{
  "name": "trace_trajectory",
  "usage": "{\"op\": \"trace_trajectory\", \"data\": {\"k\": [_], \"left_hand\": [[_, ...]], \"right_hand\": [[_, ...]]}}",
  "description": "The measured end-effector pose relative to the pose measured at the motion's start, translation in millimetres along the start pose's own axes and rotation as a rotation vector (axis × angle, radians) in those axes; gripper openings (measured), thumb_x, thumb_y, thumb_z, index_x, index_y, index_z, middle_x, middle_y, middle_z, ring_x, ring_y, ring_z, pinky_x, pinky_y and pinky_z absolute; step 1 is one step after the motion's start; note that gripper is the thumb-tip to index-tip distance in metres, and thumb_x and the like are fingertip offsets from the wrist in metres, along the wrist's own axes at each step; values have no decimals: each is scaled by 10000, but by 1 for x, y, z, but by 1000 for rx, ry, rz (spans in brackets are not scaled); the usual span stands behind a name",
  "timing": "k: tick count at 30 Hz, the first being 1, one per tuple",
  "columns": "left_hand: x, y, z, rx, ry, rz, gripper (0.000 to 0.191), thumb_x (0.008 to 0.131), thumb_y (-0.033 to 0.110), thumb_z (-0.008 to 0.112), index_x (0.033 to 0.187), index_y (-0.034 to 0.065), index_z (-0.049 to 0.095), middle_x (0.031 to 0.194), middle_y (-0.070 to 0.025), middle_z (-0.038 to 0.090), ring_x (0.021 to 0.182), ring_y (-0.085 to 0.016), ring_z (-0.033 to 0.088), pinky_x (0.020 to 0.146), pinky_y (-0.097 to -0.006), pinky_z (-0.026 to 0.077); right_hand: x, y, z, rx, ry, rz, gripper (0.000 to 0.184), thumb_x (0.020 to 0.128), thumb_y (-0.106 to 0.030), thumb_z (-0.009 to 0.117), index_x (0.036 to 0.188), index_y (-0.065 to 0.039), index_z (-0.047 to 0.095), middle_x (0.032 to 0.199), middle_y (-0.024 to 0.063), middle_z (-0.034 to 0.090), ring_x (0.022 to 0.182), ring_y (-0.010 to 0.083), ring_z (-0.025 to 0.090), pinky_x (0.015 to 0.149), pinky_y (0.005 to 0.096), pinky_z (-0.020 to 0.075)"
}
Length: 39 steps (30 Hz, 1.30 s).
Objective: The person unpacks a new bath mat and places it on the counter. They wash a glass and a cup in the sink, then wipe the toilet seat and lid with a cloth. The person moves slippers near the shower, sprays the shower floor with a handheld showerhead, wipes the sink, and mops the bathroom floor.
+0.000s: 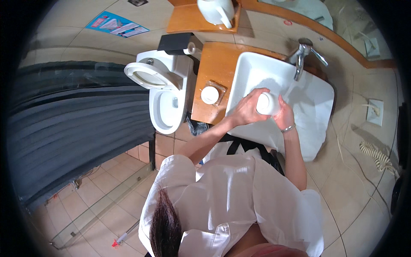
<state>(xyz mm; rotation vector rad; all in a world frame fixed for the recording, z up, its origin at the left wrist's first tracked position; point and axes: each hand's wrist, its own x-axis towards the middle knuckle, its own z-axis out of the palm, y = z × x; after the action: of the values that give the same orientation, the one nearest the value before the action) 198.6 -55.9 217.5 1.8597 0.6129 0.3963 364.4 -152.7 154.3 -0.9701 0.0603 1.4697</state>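
Over the white basin (308,119), my left hand (249,107) holds a white ceramic cup (266,103) from its left side. My right hand (284,114), with a silvery bracelet at the wrist, is against the cup's right side; its fingers are partly hidden. Behind them, a chrome faucet (300,64) stands at the basin's back edge, and a faint stream of water seems to fall from it. Another white cup (210,95) rests on a clear square tray (222,93) on the wooden counter.
A toilet (167,112) with its seat raised stands left of the counter (208,70), below a black paper holder (175,43). A white kettle (216,11) sits on a wooden shelf (179,21). A dark curtain (80,128) hangs at the left. A socket (375,112) and coiled cord (377,157) are at the right.
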Motion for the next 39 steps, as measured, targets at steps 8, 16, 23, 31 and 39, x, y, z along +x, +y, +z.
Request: {"op": "trace_trajectory", "data": {"k": [8,16,23,31,39], "left_hand": [[-40,74,-150,236,388,-58,768,669,235,828,1269,27,397,1134,-155,557,1048,-243,580,880,-351,493],[45,116,-277,556,550,75,783,704,351,829,1246,-71,454,1083,-179,638,980,-215,619,847,-327,497],[90,93,-267,898,483,-42,908,676,532,780,1267,-67,439,1048,-233,657,994,-313,658,869,-379,501],[101,93,-263,821,527,-144,1009,631,574,802,1300,-77,417,1131,-246,615,978,-307,655,870,-367,504],[-7,41,-210,579,649,143,625,870,196,692,1398,43,396,1340,-169,510,1129,-266,560,953,-388,453]], "right_hand": [[-51,-18,-68,-1589,563,-561,275,861,-300,643,1049,-99,652,1090,104,641,1037,276,586,892,369,456],[-125,16,-132,-2135,664,209,404,797,-449,647,1068,-149,643,1225,63,586,1223,269,453,980,603,300],[-120,-18,-154,-1412,706,-161,203,883,-283,625,961,-96,639,867,63,643,821,181,600,791,323,432],[-115,-112,-74,-102,521,-789,222,896,-204,660,1026,-27,631,950,-7,631,859,77,562,757,214,433],[111,-128,-192,-506,1033,-873,428,856,-249,684,1209,-33,575,1021,64,649,897,145,606,834,292,462]]}}
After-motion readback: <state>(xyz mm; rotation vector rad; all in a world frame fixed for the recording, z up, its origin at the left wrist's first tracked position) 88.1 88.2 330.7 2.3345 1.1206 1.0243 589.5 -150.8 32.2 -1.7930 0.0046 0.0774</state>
